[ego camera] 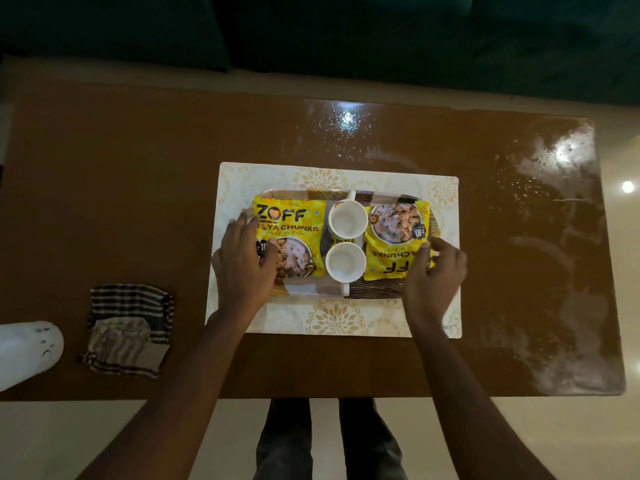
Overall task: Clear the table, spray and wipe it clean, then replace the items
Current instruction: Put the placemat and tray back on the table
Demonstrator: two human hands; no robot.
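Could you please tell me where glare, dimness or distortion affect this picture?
Head view, throughout: lamp glare flares on the table at its right end, showing streaks; its left half and the sofa behind are dim; the wide lens bows the table's edges; print on the packets stays legible.

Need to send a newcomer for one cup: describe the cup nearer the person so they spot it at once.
On the brown table lies a pale placemat bearing a dark tray. Two white cups stand mid-tray between yellow packets. Yours is the near cup, its handle pointing towards the person; the far cup points its handle away.
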